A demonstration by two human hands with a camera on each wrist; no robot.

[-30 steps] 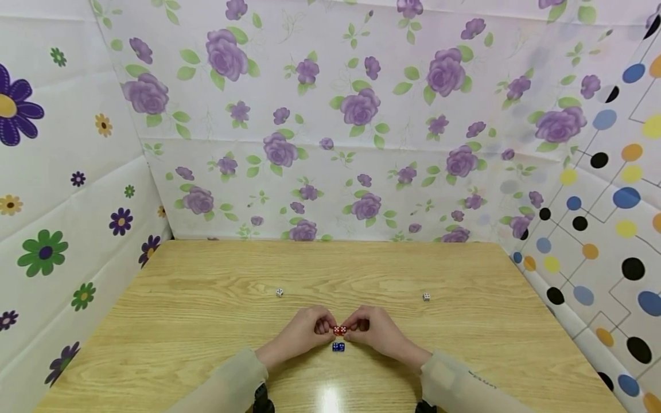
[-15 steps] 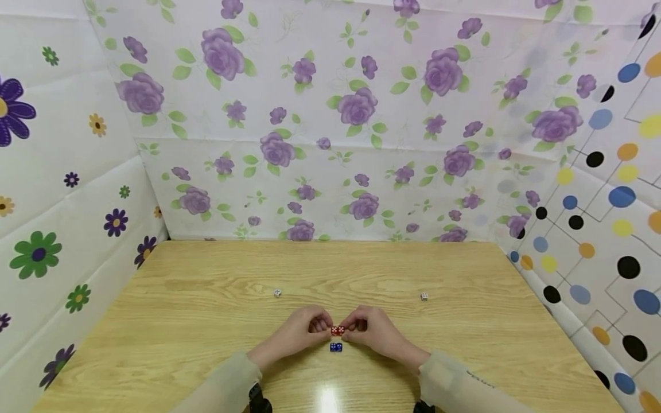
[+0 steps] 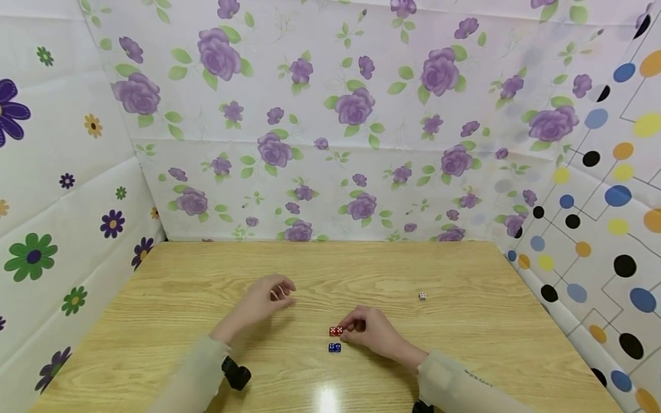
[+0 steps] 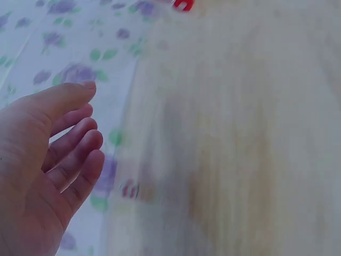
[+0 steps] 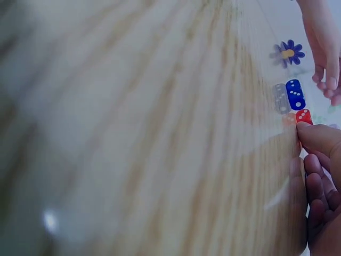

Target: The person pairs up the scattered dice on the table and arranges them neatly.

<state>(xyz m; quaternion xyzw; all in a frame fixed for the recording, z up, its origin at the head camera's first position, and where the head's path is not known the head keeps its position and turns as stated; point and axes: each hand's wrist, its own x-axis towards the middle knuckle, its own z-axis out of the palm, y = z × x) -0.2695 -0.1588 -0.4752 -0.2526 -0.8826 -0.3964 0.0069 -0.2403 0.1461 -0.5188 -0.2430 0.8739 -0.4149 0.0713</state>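
Note:
Two red dice (image 3: 336,331) sit side by side on the table, and two blue dice (image 3: 334,347) form a matching pair just nearer to me. My right hand (image 3: 376,332) pinches the right-hand red die between thumb and index finger; the right wrist view shows the thumb against a red die (image 5: 303,116). Farther left, my left hand (image 3: 260,301) hovers with loosely bent fingers, parted and holding nothing that I can make out. A small white die (image 4: 129,189), blurred in the left wrist view, lies beyond its fingertips; in the head view that hand mostly covers it.
Another white die (image 3: 422,296) lies to the right, beyond the right hand. The wooden table (image 3: 465,269) meets a flowered cloth (image 3: 320,189) at its far edge. Patterned cloths also flank it left and right.
My left hand has let go of the red dice and moved away to the far left, over the left white die. The right hand stays at the red dice.

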